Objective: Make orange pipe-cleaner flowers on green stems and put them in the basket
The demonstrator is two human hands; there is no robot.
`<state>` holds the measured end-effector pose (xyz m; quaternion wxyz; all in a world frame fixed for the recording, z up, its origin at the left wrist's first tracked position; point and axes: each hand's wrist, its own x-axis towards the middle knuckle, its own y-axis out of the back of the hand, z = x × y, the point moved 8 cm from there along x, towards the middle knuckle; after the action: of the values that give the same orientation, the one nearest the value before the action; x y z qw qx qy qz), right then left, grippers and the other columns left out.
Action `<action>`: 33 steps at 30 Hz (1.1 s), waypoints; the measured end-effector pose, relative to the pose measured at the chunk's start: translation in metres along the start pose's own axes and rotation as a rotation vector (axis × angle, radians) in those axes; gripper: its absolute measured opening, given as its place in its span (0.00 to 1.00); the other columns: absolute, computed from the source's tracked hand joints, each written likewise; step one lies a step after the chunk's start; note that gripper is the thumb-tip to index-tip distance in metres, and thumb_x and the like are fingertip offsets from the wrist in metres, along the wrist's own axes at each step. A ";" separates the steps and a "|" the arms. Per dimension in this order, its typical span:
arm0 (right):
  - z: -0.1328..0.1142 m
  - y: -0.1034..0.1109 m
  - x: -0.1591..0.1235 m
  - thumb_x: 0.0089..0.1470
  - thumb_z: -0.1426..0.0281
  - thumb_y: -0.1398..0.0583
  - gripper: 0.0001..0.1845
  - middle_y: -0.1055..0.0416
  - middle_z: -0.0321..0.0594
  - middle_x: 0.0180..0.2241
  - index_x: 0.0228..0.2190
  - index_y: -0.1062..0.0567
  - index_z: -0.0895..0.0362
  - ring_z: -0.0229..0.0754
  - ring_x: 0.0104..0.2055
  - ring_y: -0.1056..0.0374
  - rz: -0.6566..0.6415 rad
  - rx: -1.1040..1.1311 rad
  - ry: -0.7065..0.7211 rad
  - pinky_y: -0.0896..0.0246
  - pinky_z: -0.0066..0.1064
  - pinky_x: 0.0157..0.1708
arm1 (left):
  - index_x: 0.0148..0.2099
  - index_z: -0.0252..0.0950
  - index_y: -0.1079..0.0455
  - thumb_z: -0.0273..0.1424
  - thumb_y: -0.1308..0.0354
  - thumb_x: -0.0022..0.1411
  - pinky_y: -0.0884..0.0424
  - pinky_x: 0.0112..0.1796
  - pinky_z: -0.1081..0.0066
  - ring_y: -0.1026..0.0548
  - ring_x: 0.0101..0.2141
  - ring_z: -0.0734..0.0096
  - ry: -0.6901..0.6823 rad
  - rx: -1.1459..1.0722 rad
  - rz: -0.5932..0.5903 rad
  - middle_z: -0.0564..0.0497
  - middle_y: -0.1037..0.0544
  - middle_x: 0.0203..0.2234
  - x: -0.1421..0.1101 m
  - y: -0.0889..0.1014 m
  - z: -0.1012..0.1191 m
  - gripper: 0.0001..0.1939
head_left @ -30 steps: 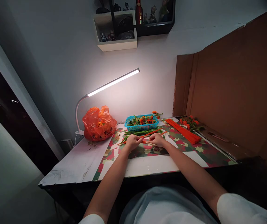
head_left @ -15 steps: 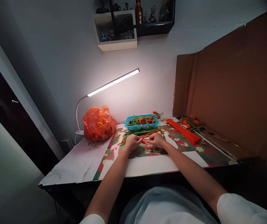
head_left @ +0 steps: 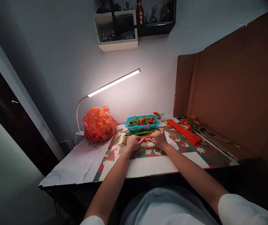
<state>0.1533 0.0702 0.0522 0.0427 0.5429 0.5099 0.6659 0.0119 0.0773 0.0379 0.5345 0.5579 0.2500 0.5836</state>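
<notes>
My left hand (head_left: 134,143) and my right hand (head_left: 158,139) are close together over the table, fingers pinched inward. Between them they hold an orange pipe cleaner (head_left: 167,127); one end of it sticks out up and to the right past my right hand. My fingers hide its middle part. Just behind my hands lies a bunch of green pipe cleaners (head_left: 136,133). To the right rests a flat bundle of orange pipe cleaners (head_left: 184,132), apart from both hands.
A blue basket (head_left: 143,127) of orange flowers with green stems stands at the back. Left of it are an orange plastic bag (head_left: 98,125) and a lit desk lamp (head_left: 114,82). More orange flowers (head_left: 189,126) lie at right, beside a tall cardboard sheet (head_left: 230,87).
My right hand has shifted slightly upward and its fingers have curled. The outer end of the orange pipe cleaner has risen up and to the right. My left hand has barely moved.
</notes>
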 end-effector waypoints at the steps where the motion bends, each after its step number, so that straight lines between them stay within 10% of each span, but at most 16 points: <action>1: 0.001 0.000 0.000 0.58 0.56 0.46 0.24 0.26 0.37 0.22 0.18 0.26 0.56 0.37 0.28 0.40 0.007 -0.003 -0.008 0.62 0.36 0.38 | 0.20 0.35 0.31 0.52 0.56 0.58 0.56 0.24 0.70 0.40 0.19 0.73 -0.020 -0.003 -0.003 0.49 0.33 0.15 -0.001 0.001 0.002 0.29; 33: -0.011 0.004 0.000 0.61 0.66 0.48 0.16 0.23 0.41 0.29 0.32 0.22 0.55 0.40 0.33 0.36 0.129 0.088 0.008 0.62 0.35 0.38 | 0.18 0.36 0.45 0.55 0.52 0.54 0.56 0.23 0.72 0.46 0.19 0.76 0.216 -0.290 0.076 0.55 0.43 0.14 -0.001 -0.009 -0.008 0.28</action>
<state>0.1468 0.0609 0.0562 -0.0262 0.5734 0.5028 0.6463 0.0078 0.0817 0.0274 0.5570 0.4182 0.1981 0.6896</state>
